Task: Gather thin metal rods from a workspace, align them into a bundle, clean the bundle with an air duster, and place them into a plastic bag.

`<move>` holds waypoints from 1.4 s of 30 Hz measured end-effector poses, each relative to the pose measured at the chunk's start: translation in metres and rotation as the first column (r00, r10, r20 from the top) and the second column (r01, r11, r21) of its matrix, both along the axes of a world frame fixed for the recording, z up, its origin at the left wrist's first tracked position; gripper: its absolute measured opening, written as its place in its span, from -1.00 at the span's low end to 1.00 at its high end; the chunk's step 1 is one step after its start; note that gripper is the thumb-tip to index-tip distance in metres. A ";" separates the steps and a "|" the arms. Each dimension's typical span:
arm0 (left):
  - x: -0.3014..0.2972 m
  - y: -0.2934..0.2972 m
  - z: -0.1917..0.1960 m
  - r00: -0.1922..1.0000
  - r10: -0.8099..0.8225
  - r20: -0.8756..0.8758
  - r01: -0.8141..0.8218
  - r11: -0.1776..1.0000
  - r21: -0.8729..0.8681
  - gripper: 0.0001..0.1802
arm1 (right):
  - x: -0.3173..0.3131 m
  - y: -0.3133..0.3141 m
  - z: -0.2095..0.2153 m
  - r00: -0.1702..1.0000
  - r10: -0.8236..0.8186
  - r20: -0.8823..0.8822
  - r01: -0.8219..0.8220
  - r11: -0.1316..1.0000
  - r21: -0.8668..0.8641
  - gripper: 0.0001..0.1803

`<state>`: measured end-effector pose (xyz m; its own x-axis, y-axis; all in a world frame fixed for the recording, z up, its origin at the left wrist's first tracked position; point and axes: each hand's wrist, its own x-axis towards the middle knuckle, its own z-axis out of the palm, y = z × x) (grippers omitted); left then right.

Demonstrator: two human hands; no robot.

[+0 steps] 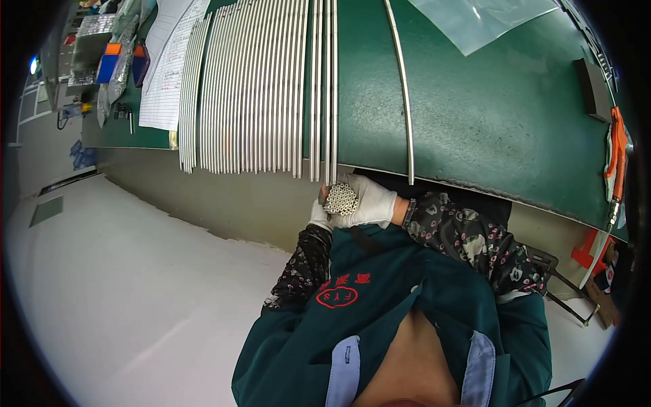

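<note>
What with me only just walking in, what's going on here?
A gloved person holds a bundle of thin metal tubes, ends toward the camera, by the front edge of a green table. The right hand grips it; the left hand is at its left side. Metal rods lie side by side on the table, one lone rod apart to their right.

Round bundle of silvery tubes (342, 200)
</note>
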<state>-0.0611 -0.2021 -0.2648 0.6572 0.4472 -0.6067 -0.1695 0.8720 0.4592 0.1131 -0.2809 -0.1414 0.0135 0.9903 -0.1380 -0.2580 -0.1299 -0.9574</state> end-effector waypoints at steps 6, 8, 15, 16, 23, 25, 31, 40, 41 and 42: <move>-0.016 -0.011 -0.029 0.968 0.068 -0.243 -0.057 0.997 0.051 -0.55 | -0.005 0.001 -0.010 0.999 -0.006 -0.039 0.005 1.000 -0.020 -0.43; -0.028 -0.008 -0.058 0.963 0.059 -0.264 -0.051 0.998 0.035 -0.56 | -0.006 0.000 -0.016 0.996 -0.019 -0.091 0.016 0.999 -0.039 -0.41; -0.069 -0.008 -0.148 0.949 0.037 -0.312 -0.042 0.999 -0.010 -0.58 | -0.004 0.002 -0.010 0.991 -0.058 -0.120 0.051 0.997 -0.061 -0.45; -0.074 -0.006 -0.159 0.946 0.036 -0.323 -0.043 0.999 -0.015 -0.59 | -0.005 0.002 -0.010 0.990 -0.047 -0.133 0.039 0.997 -0.059 -0.45; -0.072 -0.009 -0.165 0.922 0.039 -0.385 -0.054 0.998 -0.028 -0.60 | -0.004 0.002 -0.014 0.989 -0.024 -0.146 0.011 0.996 -0.090 -0.30; -0.072 -0.007 -0.156 0.920 0.056 -0.388 -0.079 0.996 -0.042 -0.60 | -0.006 0.004 -0.018 0.997 -0.011 -0.077 0.004 0.996 -0.084 -0.25; -0.030 -0.014 -0.074 0.889 0.009 -0.457 0.162 0.929 0.334 -0.62 | -0.006 -0.001 -0.031 0.976 -0.067 -0.209 0.050 0.995 -0.086 -0.19; -0.016 0.034 0.059 0.849 0.094 -0.520 -0.074 0.996 0.059 -0.82 | 0.006 -0.011 0.042 0.920 0.132 -0.369 -0.162 0.985 -0.053 -0.26; -0.012 0.039 0.073 0.795 0.192 -0.575 -0.180 0.981 0.078 -0.83 | 0.006 -0.017 0.048 0.825 0.149 -0.546 -0.227 0.971 -0.078 -0.25; -0.008 0.042 0.095 0.742 0.240 -0.626 -0.169 0.971 0.171 -0.84 | 0.009 -0.022 0.053 0.698 0.143 -0.702 -0.289 0.953 -0.093 -0.24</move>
